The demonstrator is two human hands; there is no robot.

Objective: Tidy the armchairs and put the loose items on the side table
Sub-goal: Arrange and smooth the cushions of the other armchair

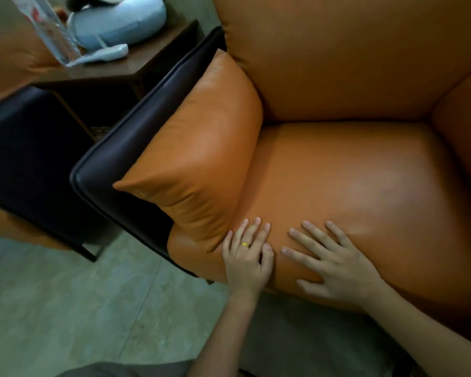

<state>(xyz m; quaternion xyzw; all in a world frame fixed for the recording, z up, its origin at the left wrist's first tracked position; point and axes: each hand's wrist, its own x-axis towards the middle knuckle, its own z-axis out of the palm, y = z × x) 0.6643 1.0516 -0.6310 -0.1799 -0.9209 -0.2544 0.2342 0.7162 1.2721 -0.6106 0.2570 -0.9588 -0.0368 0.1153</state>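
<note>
An orange leather armchair fills the view, its seat cushion (365, 180) bare. My left hand (246, 257), wearing a gold ring, lies flat with straight fingers on the seat's front left corner, beside the orange arm cushion (201, 148). My right hand (329, 262) is spread flat on the front of the seat, just right of the left hand. Neither hand holds anything. At the upper left stands the dark wooden side table (147, 61) with a light blue helmet-like item (120, 23), a clear plastic packet (52, 31) and a pale remote-like object (104, 54) on it.
The chair's dark brown outer side panel (125, 137) runs along the arm cushion. A second orange and dark armchair (17, 148) sits at the left, beyond the side table. Greenish tiled floor (79, 308) lies in front.
</note>
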